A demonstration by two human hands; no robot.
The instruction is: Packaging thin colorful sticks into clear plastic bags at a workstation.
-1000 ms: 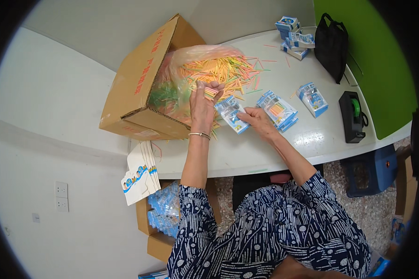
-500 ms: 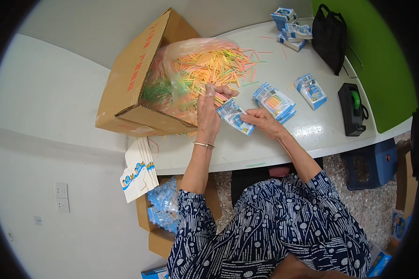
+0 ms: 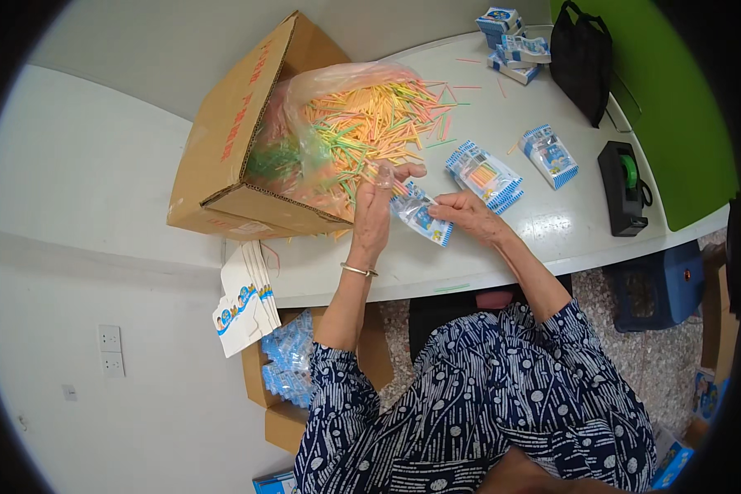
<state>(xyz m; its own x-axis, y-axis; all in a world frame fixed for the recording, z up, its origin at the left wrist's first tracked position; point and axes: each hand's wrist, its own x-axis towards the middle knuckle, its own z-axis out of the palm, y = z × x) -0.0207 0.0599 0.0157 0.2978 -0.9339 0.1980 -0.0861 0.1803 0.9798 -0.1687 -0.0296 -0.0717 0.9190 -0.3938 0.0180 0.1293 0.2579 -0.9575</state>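
And here, in the middle of the frame, the left hand has its thumb and fingers closed around a few sticks, right at the upper end of a blue-and-white packet; how far in they sit I can't tell. The right hand pinches that packet by its right edge, holding it tilted over the table.

Look up and left: a big cardboard box lies tipped with its mouth to the right, a clear bag spilling a heap of coloured sticks. The box's lower corner juts in close beside the left wrist, and the left hand covers the heap's lower edge.

Right of centre, a small stack of packets sits just beyond the right hand, and one more packet lies near it. Loose sticks dot the table above.

Upper right, small boxes crowd against a black bag; below that stands a black tape dispenser, green roll showing. Lower left, flat white cartons hang over the table's edge, partly above an open carton full of blue packets. A blue stool stands at far right.
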